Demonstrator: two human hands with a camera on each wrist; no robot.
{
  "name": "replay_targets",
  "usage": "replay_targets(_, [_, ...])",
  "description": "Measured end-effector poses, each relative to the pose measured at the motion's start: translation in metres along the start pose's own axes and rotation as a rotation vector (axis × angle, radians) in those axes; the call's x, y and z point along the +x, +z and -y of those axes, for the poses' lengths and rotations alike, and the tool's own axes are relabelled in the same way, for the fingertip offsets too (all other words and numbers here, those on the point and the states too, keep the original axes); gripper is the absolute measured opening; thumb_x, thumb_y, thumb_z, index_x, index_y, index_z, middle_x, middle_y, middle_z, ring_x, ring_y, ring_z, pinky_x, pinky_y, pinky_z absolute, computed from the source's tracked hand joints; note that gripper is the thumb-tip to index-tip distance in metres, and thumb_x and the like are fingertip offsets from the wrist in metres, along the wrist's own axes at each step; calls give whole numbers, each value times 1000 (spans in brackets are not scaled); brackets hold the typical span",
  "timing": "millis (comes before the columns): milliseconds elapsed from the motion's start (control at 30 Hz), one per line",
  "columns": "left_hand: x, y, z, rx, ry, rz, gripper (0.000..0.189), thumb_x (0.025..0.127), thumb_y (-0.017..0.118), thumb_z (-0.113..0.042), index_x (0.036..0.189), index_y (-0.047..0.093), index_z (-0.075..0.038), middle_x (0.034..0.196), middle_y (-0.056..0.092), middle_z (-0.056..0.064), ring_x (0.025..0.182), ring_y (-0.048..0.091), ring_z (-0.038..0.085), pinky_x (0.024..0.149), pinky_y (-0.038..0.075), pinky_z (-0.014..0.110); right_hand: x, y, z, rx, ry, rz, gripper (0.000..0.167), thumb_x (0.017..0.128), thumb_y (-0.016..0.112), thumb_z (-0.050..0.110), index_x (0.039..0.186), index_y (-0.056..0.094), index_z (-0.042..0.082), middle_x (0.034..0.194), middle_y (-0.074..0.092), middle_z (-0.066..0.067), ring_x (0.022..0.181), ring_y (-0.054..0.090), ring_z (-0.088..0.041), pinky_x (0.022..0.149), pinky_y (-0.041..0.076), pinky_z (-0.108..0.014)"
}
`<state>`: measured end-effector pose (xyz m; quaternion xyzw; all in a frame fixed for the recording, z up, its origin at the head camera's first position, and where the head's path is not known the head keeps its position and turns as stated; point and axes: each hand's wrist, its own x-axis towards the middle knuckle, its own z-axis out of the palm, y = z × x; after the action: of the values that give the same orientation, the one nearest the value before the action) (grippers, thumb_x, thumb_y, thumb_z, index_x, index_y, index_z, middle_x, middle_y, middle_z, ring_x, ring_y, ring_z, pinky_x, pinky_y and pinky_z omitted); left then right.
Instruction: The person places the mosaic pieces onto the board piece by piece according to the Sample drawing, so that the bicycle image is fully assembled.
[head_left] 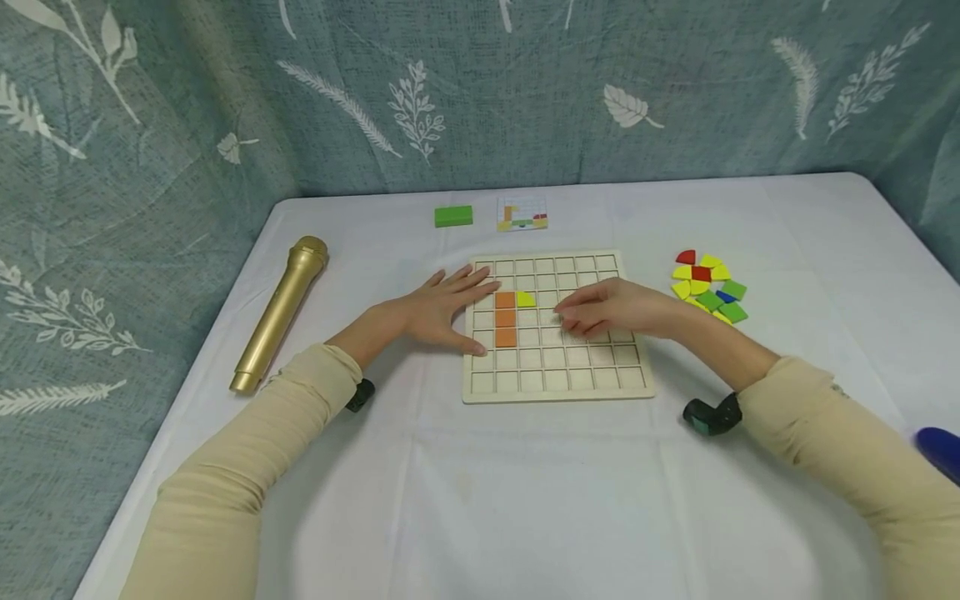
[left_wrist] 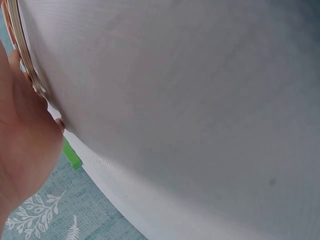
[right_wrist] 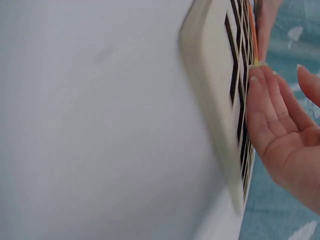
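A square wooden grid board (head_left: 558,393) lies on the white table. Three orange square tiles (head_left: 506,317) form a column in its left part, with a yellow quarter-round tile (head_left: 526,299) beside the top one. Fingers spread, my left hand (head_left: 438,312) rests at the board's left edge, fingertips and thumb on the rim. Over the board's right half is my right hand (head_left: 618,307), its fingers loosely bent and low over the cells. In the right wrist view this right hand (right_wrist: 285,130) shows its palm, thumb apart from the fingers, with nothing seen between them.
Several red, yellow, green and blue tiles (head_left: 701,273) lie loose right of the board. Behind it are a green block (head_left: 453,217) and a small pattern card (head_left: 522,214). A gold microphone (head_left: 279,317) lies at the left. Something dark blue (head_left: 939,452) shows at the right edge.
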<state>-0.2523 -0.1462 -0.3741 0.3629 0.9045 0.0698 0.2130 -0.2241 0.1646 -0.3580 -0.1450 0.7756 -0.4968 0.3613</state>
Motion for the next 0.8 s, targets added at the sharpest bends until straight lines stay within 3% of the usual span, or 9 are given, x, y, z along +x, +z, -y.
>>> replay_targets(300, [0,0,2,-4,5,2,105,77,56,-74,155,1,-29,158,-13,-7,141,-18,14,111,-9,49,-33,-28,-22,7,-4,-74,46,98,57,22,136,49,-2,125,58,-18,109,60,-24,91,48,-32])
replay_targets(533, [-1,-2,1,-12,13,4,104,79,58,-72,155,2,-27,158,-12,-5,141,-17,16,111,-9,50,-59,-51,-32,36,16,-150,47,99,54,15,140,43,-5,132,52,-21,109,59,-16,90,48,-30])
replay_targets(800, [0,-1,1,-15,23,8,104,79,57,-72,155,1,-27,158,-13,-4,141,-17,16,111,-9,50,-82,-71,-47,15,108,-317,61,96,59,32,142,39,-2,129,52,-17,102,59,-10,87,49,-25])
